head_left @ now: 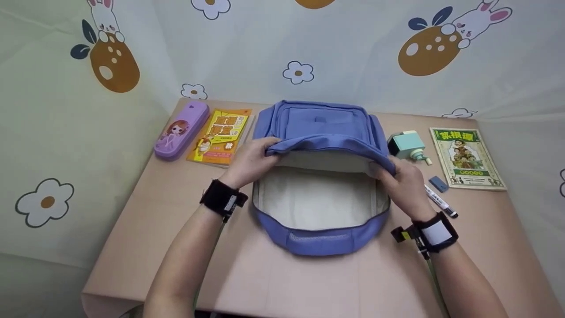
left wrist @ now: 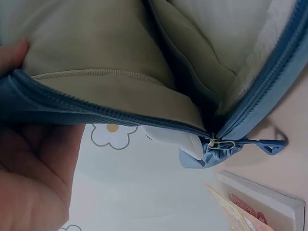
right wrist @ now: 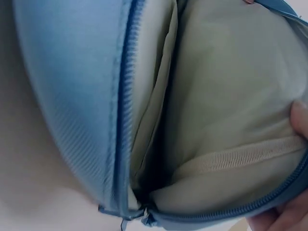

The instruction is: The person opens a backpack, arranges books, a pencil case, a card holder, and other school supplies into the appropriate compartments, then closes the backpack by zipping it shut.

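Note:
A blue backpack (head_left: 320, 243) lies on the table with its main compartment unzipped, showing a pale lining (head_left: 318, 198). My left hand (head_left: 255, 161) grips the left edge of the raised front flap. On the opposite side my right hand (head_left: 404, 183) holds the same flap, thumb inside the opening. In the left wrist view the zipper pull (left wrist: 272, 147) hangs at the corner where the two zipper edges meet. The right wrist view looks into the compartment, where a beige seam tape (right wrist: 240, 156) runs along the lining.
At left are a purple pencil case (head_left: 182, 130) and an orange-yellow book (head_left: 218, 137). Right of the backpack stand a mint-green box-shaped device (head_left: 407, 145), a blue eraser (head_left: 438, 183), a marker (head_left: 441, 202) and a green-bordered book (head_left: 468, 158). A patterned curtain (head_left: 344, 53) hangs behind.

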`<action>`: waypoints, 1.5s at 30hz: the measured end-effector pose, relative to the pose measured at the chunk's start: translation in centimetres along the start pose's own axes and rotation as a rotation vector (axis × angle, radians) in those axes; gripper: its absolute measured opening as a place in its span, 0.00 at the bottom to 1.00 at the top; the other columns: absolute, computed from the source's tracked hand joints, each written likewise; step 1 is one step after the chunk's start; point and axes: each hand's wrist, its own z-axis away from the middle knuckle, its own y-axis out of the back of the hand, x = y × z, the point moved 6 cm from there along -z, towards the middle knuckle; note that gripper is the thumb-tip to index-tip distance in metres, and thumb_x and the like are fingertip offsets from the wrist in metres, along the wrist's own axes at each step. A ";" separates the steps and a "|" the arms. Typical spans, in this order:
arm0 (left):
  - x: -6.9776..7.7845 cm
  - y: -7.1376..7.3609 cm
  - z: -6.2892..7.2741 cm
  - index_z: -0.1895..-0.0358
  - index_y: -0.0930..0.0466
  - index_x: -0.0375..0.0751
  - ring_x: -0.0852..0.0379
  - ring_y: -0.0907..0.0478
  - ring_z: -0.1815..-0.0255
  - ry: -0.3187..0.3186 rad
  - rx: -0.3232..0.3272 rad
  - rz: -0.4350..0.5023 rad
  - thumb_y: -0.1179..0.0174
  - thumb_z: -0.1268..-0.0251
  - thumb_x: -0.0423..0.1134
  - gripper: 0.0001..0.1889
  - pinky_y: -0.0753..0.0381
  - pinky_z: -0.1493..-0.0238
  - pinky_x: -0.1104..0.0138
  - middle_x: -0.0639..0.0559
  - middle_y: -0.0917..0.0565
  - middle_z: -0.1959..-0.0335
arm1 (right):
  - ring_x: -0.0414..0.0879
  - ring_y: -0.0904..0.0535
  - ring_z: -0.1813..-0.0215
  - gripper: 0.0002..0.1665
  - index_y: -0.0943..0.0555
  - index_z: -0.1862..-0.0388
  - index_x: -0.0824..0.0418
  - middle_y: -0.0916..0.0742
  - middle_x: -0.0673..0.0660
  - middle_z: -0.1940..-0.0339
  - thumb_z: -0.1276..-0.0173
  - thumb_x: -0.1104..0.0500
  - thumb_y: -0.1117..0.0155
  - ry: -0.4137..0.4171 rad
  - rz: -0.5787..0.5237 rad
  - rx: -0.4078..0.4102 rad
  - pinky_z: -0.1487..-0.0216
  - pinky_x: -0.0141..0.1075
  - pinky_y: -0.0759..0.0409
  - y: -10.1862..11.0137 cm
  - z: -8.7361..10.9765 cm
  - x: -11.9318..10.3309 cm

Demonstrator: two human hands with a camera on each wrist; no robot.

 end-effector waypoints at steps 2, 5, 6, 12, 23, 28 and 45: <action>-0.3 0.0 0.2 0.47 0.13 0.42 0.54 0.18 0.55 0.010 -0.018 0.020 0.34 0.32 0.37 0.12 0.20 0.50 0.60 0.51 0.13 0.52 | 0.43 0.31 0.81 0.24 0.31 0.82 0.58 0.28 0.48 0.85 0.29 0.56 0.30 -0.020 0.013 0.006 0.79 0.30 0.37 -0.2 -0.4 -0.1; -0.8 -0.1 0.6 0.50 0.14 0.43 0.56 0.21 0.59 0.017 -0.067 0.081 0.35 0.32 0.37 0.11 0.21 0.55 0.61 0.52 0.15 0.57 | 0.44 0.31 0.81 0.26 0.33 0.82 0.57 0.30 0.48 0.85 0.26 0.53 0.33 -0.047 0.035 0.001 0.80 0.31 0.38 -0.4 -1.0 -0.1; -1.0 -0.2 0.8 0.51 0.14 0.44 0.56 0.22 0.61 0.020 -0.086 0.102 0.35 0.32 0.37 0.10 0.21 0.58 0.62 0.53 0.15 0.59 | 0.44 0.31 0.81 0.27 0.33 0.82 0.57 0.30 0.48 0.85 0.25 0.52 0.34 -0.058 0.039 -0.003 0.79 0.31 0.38 -0.5 -1.1 -0.1; -1.3 -0.2 0.7 0.53 0.15 0.43 0.56 0.24 0.60 0.009 -0.135 0.148 0.38 0.31 0.36 0.08 0.24 0.57 0.62 0.52 0.18 0.59 | 0.47 0.29 0.79 0.27 0.31 0.80 0.56 0.27 0.50 0.82 0.26 0.44 0.35 -0.124 0.005 -0.083 0.78 0.34 0.35 -0.6 -1.3 0.3; -2.1 0.1 0.2 0.64 0.16 0.44 0.57 0.30 0.73 0.115 -0.102 0.235 0.37 0.29 0.43 0.07 0.30 0.71 0.64 0.54 0.25 0.74 | 0.44 0.20 0.45 0.28 0.22 0.31 0.53 0.16 0.57 0.37 0.24 0.42 0.39 -0.298 -0.075 -0.285 0.49 0.29 0.23 4.7 -0.6 4.8; -2.0 0.1 0.0 0.68 0.19 0.46 0.58 0.32 0.76 0.130 -0.106 0.232 0.36 0.30 0.45 0.09 0.32 0.74 0.65 0.55 0.27 0.77 | 0.66 0.25 0.36 0.46 0.32 0.24 0.64 0.25 0.72 0.30 0.24 0.30 0.50 -0.534 0.095 -0.229 0.41 0.51 0.22 9.2 -0.7 11.1; -1.7 -0.9 -0.3 0.77 0.29 0.49 0.61 0.35 0.79 0.142 -0.117 0.226 0.34 0.31 0.49 0.18 0.36 0.76 0.66 0.58 0.32 0.80 | 0.63 0.24 0.61 0.55 0.33 0.45 0.91 0.21 0.76 0.62 0.26 0.32 0.50 -0.864 0.404 -0.547 0.64 0.46 0.23 13.8 2.1 22.2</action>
